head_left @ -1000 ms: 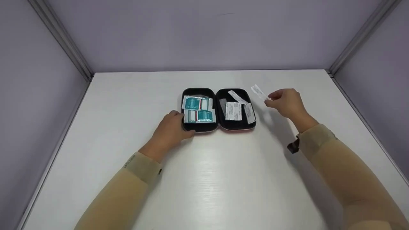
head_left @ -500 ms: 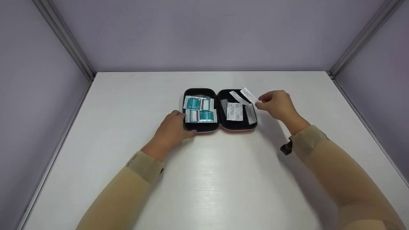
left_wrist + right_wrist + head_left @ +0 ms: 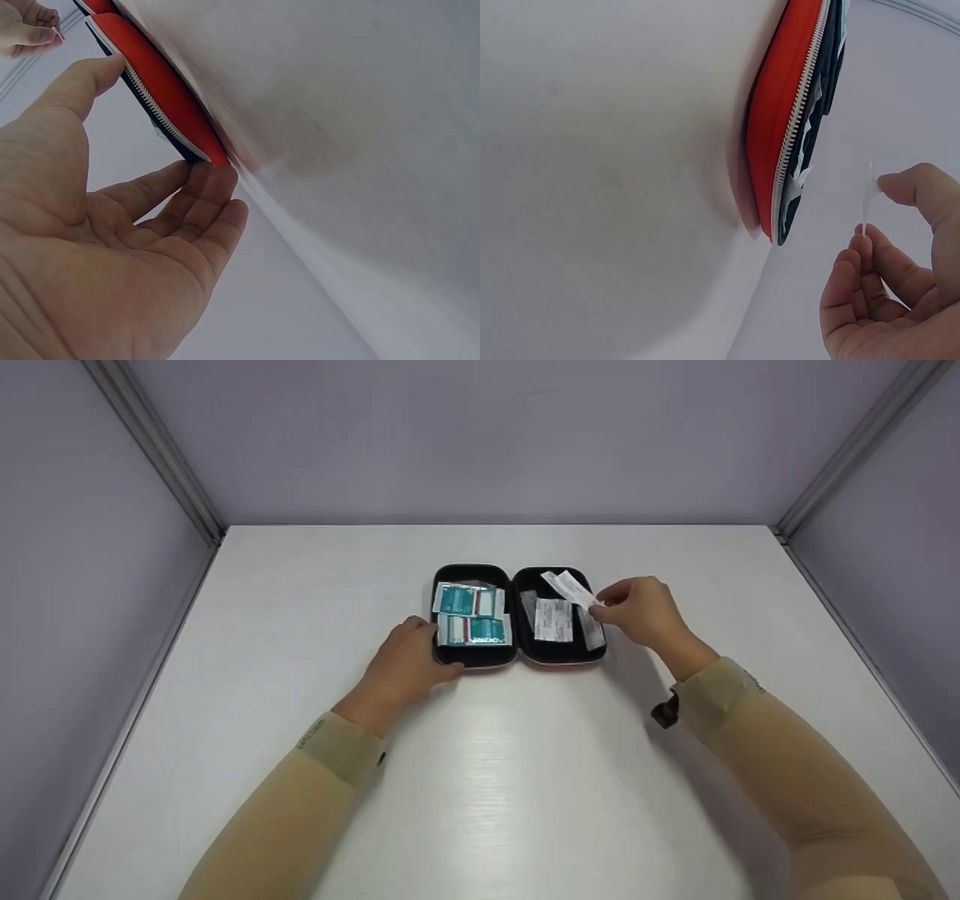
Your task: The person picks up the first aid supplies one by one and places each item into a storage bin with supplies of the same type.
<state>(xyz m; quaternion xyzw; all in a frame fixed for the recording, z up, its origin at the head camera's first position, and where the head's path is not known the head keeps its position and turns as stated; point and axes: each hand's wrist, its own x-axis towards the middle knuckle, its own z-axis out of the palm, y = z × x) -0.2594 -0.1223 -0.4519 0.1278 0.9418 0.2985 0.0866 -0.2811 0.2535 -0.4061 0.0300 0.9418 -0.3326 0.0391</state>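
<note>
A zippered case [image 3: 480,662], black inside and red outside, lies spread apart on the white table. My left hand [image 3: 401,660] holds its left half, thumb at the near edge and fingers along the left side; the left wrist view shows thumb and fingertips against the zipper [image 3: 154,101]. My right hand [image 3: 637,611] pinches a narrow white paper packet [image 3: 574,589] between thumb and fingers, held over the right half. Beneath it lie a square white packet [image 3: 553,621] and several strip packets. Two teal-and-white sachets [image 3: 456,600] fill much of the left half.
The white table [image 3: 480,780] stretches around the case on every side. Pale walls [image 3: 480,450] close it in at the back, left and right. A dark object [image 3: 665,711] sits at the right sleeve cuff.
My right hand has moved left with the white paper packet, from beside the case to over its right half. The left hand keeps its hold on the case.
</note>
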